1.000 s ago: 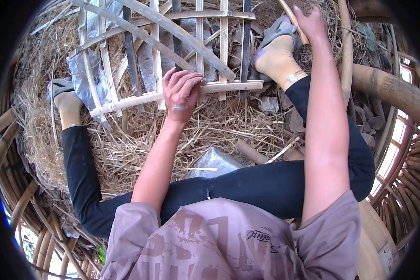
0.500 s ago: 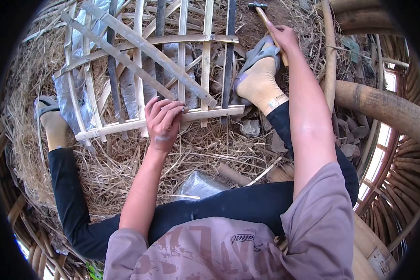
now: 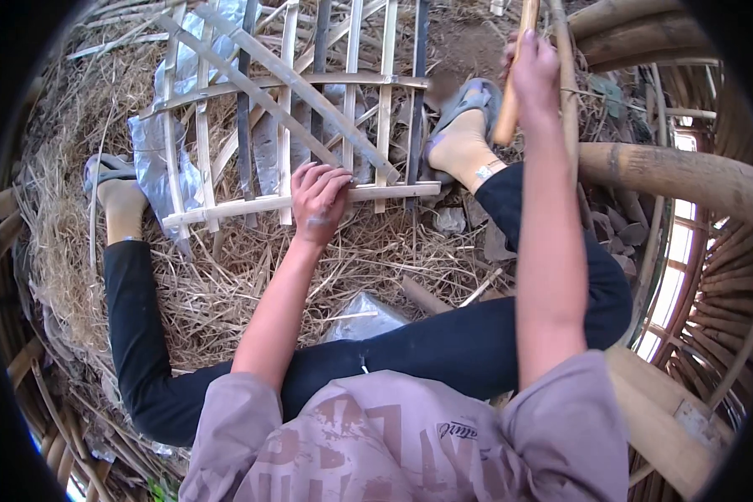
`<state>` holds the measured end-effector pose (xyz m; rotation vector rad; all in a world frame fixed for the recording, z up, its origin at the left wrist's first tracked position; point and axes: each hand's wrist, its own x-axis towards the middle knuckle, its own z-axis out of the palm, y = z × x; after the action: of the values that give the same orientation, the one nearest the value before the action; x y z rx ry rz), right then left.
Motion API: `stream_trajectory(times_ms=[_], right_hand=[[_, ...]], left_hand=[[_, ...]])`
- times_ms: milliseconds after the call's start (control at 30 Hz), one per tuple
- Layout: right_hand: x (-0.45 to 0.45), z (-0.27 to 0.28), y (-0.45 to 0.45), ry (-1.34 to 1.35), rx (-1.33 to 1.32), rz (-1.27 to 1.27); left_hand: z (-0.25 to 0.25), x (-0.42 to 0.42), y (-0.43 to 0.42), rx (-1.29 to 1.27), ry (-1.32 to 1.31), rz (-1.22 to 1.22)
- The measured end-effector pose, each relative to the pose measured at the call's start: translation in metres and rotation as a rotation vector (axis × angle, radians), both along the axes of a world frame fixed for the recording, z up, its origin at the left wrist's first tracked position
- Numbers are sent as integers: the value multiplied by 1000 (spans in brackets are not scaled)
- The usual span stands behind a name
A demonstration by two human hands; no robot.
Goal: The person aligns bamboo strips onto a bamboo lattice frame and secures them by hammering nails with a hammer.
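My right hand (image 3: 534,79) is wrapped round the wooden handle of a hammer (image 3: 507,121), held up beside my foot. The hammer's head lies beyond the top edge of the view. My left hand (image 3: 318,201) is closed over the bottom crosspiece (image 3: 234,207) of a bamboo slat lattice. Whether a small nail sits between its fingers is too small to tell. Pale and dark upright slats cross a curved slat (image 3: 293,80) higher up. Two loose-looking diagonal slats (image 3: 297,88) lie over the lattice, their lower ends near my left hand.
My feet in grey sandals (image 3: 468,100) are on both sides of the lattice. Dry straw (image 3: 226,293) covers the ground, with plastic sheeting (image 3: 167,163) under the slats. A plastic bag (image 3: 366,318) lies by my leg. Thick bamboo poles (image 3: 678,171) are at the right.
My right hand has lifted the hammer up, so its head has left the view. My left hand stays on the crosspiece. The whole view has shifted slightly.
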<state>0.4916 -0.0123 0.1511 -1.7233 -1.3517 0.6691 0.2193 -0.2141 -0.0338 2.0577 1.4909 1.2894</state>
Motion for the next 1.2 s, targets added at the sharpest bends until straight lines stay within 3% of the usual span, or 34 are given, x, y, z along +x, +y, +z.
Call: stream_trajectory(times_ms=[100, 133, 200, 233, 267, 333, 567, 767, 867, 967, 1200], right_hand=[[-84, 31, -117, 208, 100, 45], [-103, 22, -151, 428, 120, 122], [-115, 5, -208, 553, -253, 171], [-115, -16, -230, 380, -318, 107], [-117, -25, -243, -2, -88, 182], [-110, -23, -253, -216, -259, 264], [-101, -79, -284, -412, -336, 279], [-106, -96, -296, -410, -196, 285], [-104, -101, -297, -400, -332, 281], [-104, -104, -302, -373, -199, 256], [-104, -109, -302, -400, -222, 265]], left_hand=[[-5, 1, -1, 16, -25, 10], [-6, 1, -1, 17, -31, 11], [-5, 0, 1, 30, -39, 8], [-4, 0, 1, 34, -44, 4], [-3, -1, -1, 32, -49, 0], [-3, -1, 0, 43, -42, 6], [-9, -1, -1, 25, -38, 20], [-4, -1, -2, 23, -53, 14], [-7, -1, -1, 1, -56, 3], [-3, -1, -2, -5, -62, 16], [-5, -1, 0, -5, -56, 5]])
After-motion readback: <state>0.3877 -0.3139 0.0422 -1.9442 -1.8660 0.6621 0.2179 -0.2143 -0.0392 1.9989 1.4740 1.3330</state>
